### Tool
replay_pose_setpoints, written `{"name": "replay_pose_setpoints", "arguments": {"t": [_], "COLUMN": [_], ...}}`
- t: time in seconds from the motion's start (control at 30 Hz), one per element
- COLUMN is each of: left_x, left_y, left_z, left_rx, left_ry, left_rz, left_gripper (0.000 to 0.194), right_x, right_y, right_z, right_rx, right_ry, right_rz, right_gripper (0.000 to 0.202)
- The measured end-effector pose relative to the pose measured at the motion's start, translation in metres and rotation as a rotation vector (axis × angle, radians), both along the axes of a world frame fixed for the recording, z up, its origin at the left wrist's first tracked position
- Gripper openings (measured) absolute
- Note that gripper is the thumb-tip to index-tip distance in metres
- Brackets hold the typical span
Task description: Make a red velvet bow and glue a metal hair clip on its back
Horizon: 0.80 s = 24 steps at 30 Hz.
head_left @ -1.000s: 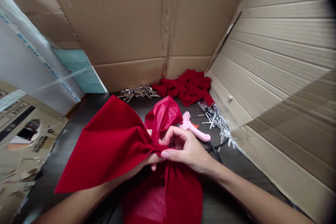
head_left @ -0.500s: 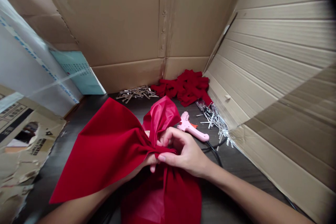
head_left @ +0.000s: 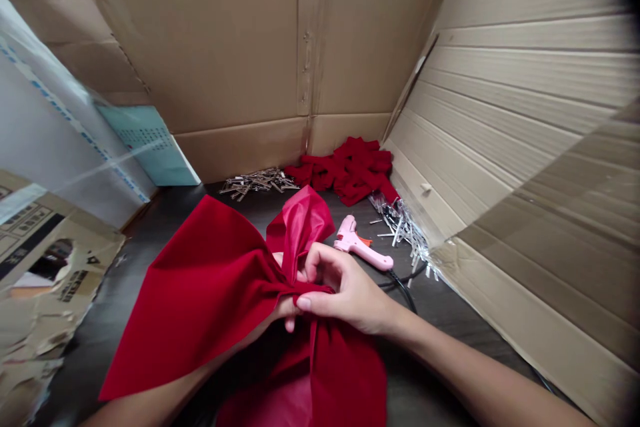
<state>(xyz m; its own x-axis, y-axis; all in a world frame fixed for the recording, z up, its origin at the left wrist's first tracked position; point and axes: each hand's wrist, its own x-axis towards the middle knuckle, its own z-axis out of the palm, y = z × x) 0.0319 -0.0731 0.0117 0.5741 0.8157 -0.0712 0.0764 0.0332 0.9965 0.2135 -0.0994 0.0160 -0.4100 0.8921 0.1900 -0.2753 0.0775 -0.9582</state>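
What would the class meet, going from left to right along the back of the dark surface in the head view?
Blue-green printed booklet → pile of metal clips → heap of red fabric pieces → scattered silvery strips.

Small craft workspace | cardboard panels [head_left: 235,33] enclosing dark tabletop [head_left: 440,327] | pink glue gun [head_left: 365,248] lying beside metallic strips [head_left: 407,230]
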Motion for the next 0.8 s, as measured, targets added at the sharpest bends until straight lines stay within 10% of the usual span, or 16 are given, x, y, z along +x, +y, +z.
{"name": "replay_pose_setpoints", "arguments": {"t": [0.33, 0.53, 0.8], "left_x": [0.003, 0.008, 0.005], "left_y": [0.004, 0.005, 0.009], "left_z": [0.012, 0.018, 0.015], "left_rx": [0.055, 0.149, 0.179], "left_ry": [0.006, 0.057, 0.127], "left_rz": [-0.001, -0.021, 0.07], "left_gripper": [0.02, 0.035, 0.031], "right_x": [0.017, 0.066, 0.091], "right_y": [0.013, 0.037, 0.041], "right_z": [0.008, 0.017, -0.004], "right_rx": [0.176, 0.364, 0.165], "right_ry": [-0.301, -1.044, -1.676], "right_rz": [-0.167, -0.679, -0.382], "right_gripper": [0.025, 0.018, 0.025]}}
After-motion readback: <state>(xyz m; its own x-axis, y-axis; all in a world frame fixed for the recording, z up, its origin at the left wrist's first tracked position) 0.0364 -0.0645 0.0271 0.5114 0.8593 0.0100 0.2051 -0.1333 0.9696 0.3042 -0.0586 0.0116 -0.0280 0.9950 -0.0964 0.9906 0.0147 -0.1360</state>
